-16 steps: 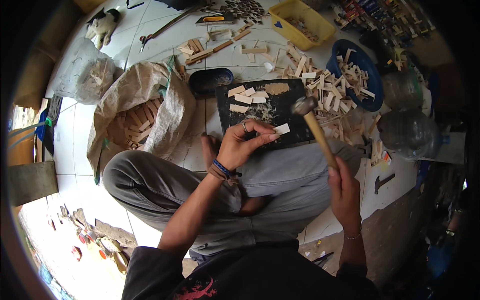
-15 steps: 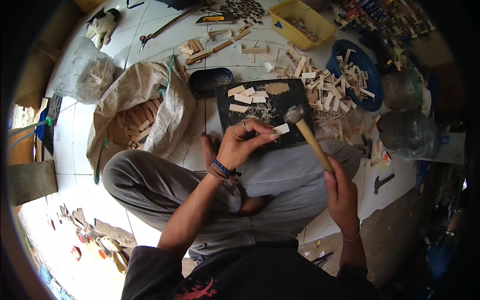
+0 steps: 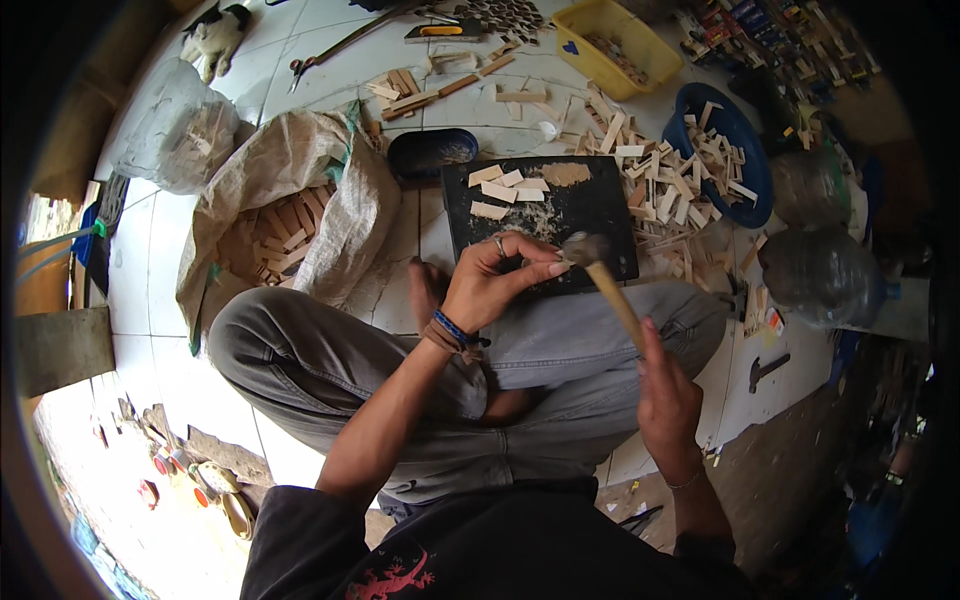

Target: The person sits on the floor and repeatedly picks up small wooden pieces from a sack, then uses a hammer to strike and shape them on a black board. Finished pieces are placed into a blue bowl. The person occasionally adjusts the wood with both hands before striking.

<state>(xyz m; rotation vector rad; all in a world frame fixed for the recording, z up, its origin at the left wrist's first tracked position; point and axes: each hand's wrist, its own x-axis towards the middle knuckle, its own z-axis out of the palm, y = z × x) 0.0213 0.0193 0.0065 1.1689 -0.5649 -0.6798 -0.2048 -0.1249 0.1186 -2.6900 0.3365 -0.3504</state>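
Note:
My left hand is over the near edge of a black board, thumb and fingers closed in a pinch. They hold a small pale wood piece, now mostly hidden behind the hammer's head. In my right hand is the wooden handle of a hammer. Its metal head is at my left fingertips, over the wood piece; whether it touches cannot be made out. Several flat wood pieces lie on the board's far left part, with sawdust beside them.
A heap of wood pieces spills from a blue basin on the right. To the left stands an open sack of wood pieces. A dark blue tray, yellow tub, second hammer and cat are around.
The hammer's head has come down and left onto the spot at my left fingertips, covering the wood piece. My right hand has shifted slightly left. The whole view has moved a little.

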